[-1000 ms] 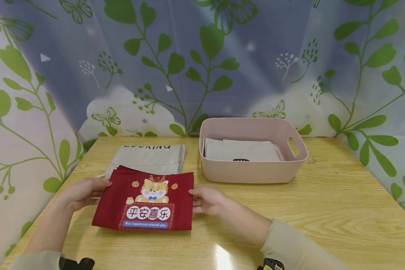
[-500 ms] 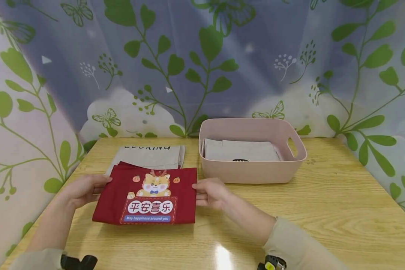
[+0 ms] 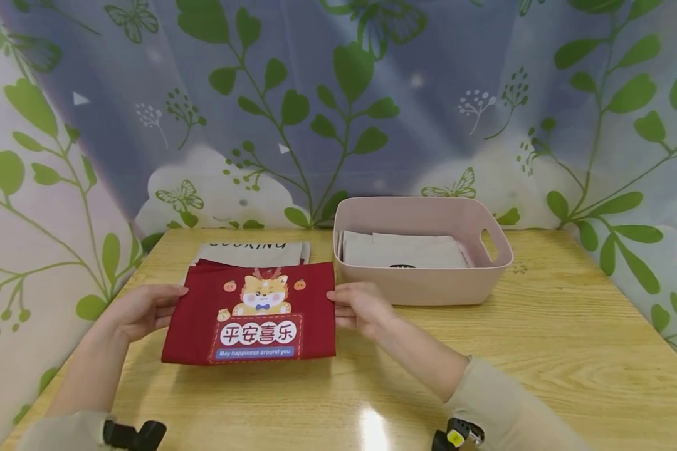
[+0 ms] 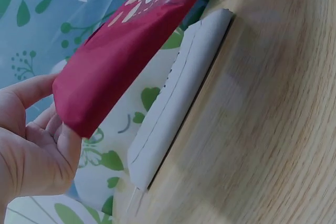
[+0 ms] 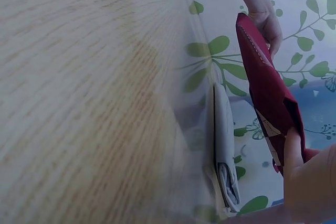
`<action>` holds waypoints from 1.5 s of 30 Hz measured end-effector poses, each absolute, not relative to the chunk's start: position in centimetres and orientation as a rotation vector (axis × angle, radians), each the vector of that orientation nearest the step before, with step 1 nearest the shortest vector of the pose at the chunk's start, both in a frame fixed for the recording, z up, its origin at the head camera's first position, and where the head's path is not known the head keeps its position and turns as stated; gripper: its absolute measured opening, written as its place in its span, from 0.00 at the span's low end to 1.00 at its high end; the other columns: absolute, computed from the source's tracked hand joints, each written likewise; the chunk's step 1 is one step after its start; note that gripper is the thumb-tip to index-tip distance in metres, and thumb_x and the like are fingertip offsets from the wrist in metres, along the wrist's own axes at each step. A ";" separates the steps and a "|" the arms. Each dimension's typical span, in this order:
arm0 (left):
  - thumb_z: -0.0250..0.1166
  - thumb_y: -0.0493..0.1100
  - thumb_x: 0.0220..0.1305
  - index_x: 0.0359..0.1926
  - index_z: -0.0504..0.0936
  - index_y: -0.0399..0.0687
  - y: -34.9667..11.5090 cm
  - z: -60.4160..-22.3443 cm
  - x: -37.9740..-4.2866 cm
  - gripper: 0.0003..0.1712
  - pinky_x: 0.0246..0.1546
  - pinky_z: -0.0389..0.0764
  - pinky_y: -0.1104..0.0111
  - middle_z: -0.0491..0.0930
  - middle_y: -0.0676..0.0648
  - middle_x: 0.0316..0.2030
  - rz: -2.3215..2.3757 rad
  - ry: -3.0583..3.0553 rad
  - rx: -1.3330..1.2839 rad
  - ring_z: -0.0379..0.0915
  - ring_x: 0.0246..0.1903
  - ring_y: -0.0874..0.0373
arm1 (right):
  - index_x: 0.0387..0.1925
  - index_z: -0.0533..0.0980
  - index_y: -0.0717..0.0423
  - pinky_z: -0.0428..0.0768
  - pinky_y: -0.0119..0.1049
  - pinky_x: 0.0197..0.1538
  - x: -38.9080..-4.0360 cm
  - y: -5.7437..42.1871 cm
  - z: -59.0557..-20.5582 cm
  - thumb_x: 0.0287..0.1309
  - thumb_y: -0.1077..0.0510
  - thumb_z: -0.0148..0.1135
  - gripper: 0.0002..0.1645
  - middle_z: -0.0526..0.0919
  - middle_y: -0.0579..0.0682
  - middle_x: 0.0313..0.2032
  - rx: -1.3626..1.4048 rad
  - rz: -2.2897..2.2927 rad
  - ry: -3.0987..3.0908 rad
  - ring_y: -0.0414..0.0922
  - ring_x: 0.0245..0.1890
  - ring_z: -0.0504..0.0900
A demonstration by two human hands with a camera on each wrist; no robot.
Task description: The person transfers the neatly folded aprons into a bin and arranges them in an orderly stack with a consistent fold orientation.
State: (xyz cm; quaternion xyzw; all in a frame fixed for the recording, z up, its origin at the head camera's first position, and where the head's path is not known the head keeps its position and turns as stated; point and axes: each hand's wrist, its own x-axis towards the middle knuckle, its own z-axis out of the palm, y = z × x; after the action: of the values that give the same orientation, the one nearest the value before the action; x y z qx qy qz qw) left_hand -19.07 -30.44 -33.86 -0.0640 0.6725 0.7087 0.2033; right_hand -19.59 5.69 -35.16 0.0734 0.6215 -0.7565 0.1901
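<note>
A folded red cloth [image 3: 192, 326] with a printed cartoon dog and Chinese lettering hangs between both hands, raised off the table in the wrist views. My left hand [image 3: 143, 308] pinches its left edge, thumb on top and fingers beneath. At the right edge my right hand [image 3: 363, 308] grips it the same way. Behind and partly under it in the head view lies a folded beige cloth [image 3: 248, 253] with black lettering. The left wrist view shows that beige cloth [image 4: 178, 98] flat on the table, below the red one.
A pink plastic basket [image 3: 417, 287] stands at the back, right of the red cloth. Folded beige cloths [image 3: 406, 249] lie inside it. A leaf-patterned curtain [image 3: 316, 113] closes off the back and sides of the wooden table [image 3: 541, 351].
Both hands have lifted the red cloth and carried it slightly back and to the right. It now covers more of the beige cloth in the head view.
</note>
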 end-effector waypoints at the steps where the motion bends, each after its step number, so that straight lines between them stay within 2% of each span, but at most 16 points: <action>1: 0.52 0.39 0.68 0.30 0.83 0.51 -30.4 -33.7 -19.0 0.14 0.36 0.81 0.68 0.83 0.52 0.30 1.994 1.853 -0.176 0.81 0.31 0.58 | 0.41 0.74 0.70 0.82 0.39 0.34 -19.7 5.8 -35.0 0.58 0.68 0.56 0.09 0.83 0.54 0.26 0.206 -2.130 1.757 0.44 0.23 0.82; 7: 0.51 0.35 0.68 0.30 0.85 0.49 -30.2 -33.1 -18.8 0.16 0.35 0.81 0.68 0.84 0.49 0.29 2.026 1.790 -0.132 0.82 0.30 0.58 | 0.41 0.75 0.70 0.82 0.32 0.28 -20.0 6.2 -33.9 0.58 0.68 0.57 0.10 0.81 0.51 0.23 0.204 -2.126 1.816 0.42 0.21 0.80; 18: 0.49 0.34 0.69 0.33 0.84 0.45 -30.3 -32.4 -18.8 0.16 0.37 0.81 0.66 0.84 0.47 0.30 1.984 1.702 0.022 0.82 0.31 0.56 | 0.44 0.74 0.72 0.79 0.28 0.23 -20.1 6.9 -33.0 0.57 0.68 0.57 0.13 0.81 0.50 0.23 0.181 -2.127 1.838 0.40 0.20 0.80; 27: 0.48 0.32 0.69 0.33 0.84 0.43 -30.0 -31.6 -18.7 0.17 0.36 0.81 0.66 0.84 0.45 0.31 1.998 1.663 0.092 0.82 0.32 0.55 | 0.47 0.74 0.72 0.80 0.29 0.27 -20.2 7.7 -32.2 0.57 0.67 0.58 0.16 0.82 0.51 0.25 0.162 -2.122 1.840 0.41 0.22 0.81; 35: 0.49 0.33 0.69 0.34 0.85 0.44 -29.1 -30.3 -19.1 0.16 0.34 0.81 0.68 0.84 0.46 0.30 2.004 1.721 0.157 0.82 0.30 0.57 | 0.48 0.72 0.72 0.82 0.38 0.34 -20.5 8.9 -30.7 0.58 0.67 0.57 0.16 0.83 0.52 0.26 0.165 -2.155 1.752 0.44 0.25 0.83; 45: 0.49 0.32 0.69 0.34 0.84 0.44 -27.2 -29.0 -20.2 0.16 0.36 0.81 0.67 0.84 0.47 0.31 1.985 1.736 0.170 0.82 0.32 0.57 | 0.48 0.71 0.70 0.82 0.33 0.33 -21.1 11.1 -29.7 0.60 0.67 0.55 0.15 0.82 0.48 0.24 0.134 -2.138 1.788 0.42 0.24 0.83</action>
State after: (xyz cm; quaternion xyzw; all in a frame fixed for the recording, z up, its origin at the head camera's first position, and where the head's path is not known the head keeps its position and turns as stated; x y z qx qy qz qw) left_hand -20.17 -27.23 -29.03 0.0625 0.6367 0.7278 0.2469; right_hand -21.11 11.05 -29.69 0.0472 0.6308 -0.7545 0.1747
